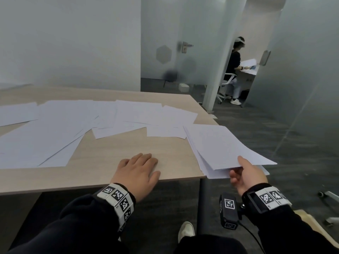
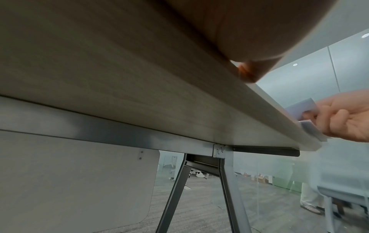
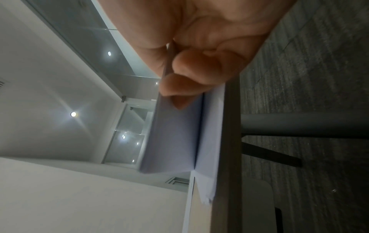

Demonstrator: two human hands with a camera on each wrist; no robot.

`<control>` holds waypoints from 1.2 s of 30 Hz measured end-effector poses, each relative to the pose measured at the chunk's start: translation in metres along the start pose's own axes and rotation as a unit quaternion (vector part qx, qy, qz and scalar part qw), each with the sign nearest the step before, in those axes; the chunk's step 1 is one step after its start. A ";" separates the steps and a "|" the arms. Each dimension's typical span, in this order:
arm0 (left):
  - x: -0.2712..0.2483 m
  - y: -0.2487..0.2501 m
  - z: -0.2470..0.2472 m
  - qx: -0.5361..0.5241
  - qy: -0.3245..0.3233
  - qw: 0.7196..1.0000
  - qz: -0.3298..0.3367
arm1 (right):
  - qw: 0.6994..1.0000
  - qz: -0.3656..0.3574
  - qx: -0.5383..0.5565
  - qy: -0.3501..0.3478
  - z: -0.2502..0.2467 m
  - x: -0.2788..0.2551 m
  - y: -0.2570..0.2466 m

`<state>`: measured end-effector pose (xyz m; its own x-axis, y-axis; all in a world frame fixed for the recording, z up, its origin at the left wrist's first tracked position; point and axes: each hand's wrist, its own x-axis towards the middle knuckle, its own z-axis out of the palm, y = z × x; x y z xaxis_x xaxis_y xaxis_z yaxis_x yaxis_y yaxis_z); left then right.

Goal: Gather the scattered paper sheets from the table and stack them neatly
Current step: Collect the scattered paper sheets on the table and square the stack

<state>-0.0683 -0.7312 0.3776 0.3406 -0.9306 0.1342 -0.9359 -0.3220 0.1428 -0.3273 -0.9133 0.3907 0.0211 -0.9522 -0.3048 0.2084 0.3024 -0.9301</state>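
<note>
Many white paper sheets (image 1: 60,125) lie scattered and overlapping across the wooden table (image 1: 117,149). A gathered stack (image 1: 207,167) sits at the table's near right corner and overhangs its edge. My right hand (image 1: 244,171) pinches a few top sheets (image 1: 225,145) of that stack at their near edge, thumb above and fingers below, and holds them a little lifted off the rest; the right wrist view shows the lifted sheets (image 3: 171,135) apart from the stack (image 3: 209,149). My left hand (image 1: 139,167) rests flat, palm down, on the bare wood near the front edge.
The table's front edge (image 1: 91,186) and right edge lie close to both hands; grey carpet (image 1: 275,129) is beyond. Table legs (image 2: 229,189) stand below. A seated person (image 1: 234,70) works in a glass-walled room at the back right. A shoe (image 1: 186,230) shows under the table.
</note>
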 end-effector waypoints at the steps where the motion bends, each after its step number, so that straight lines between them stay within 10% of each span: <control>1: 0.000 0.000 0.000 0.000 0.000 1.000 0.000 | 1.000 -0.005 -0.011 0.001 -0.001 -0.002 -0.001; 10: 0.001 -0.002 0.003 -0.003 0.000 1.000 0.007 | 0.991 -0.038 -0.122 0.028 -0.016 -0.026 0.010; 16: -0.001 -0.004 0.004 -0.006 -0.001 1.000 0.013 | 0.941 -0.186 -0.241 -0.147 0.026 -0.072 0.019; 27: -0.042 -0.061 -0.009 -0.024 0.022 0.999 0.003 | 0.761 -0.353 -0.414 -0.354 0.155 -0.109 0.062; 36: -0.089 -0.183 -0.032 -0.001 0.082 0.977 -0.197 | 0.534 -0.414 -0.632 -0.381 0.245 -0.154 0.105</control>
<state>0.0756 -0.5835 0.3705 0.6844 -0.6937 0.2244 -0.7291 -0.6490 0.2171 -0.0687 -0.7458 0.3902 0.9246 -0.3787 0.0411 -0.3608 -0.9051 -0.2248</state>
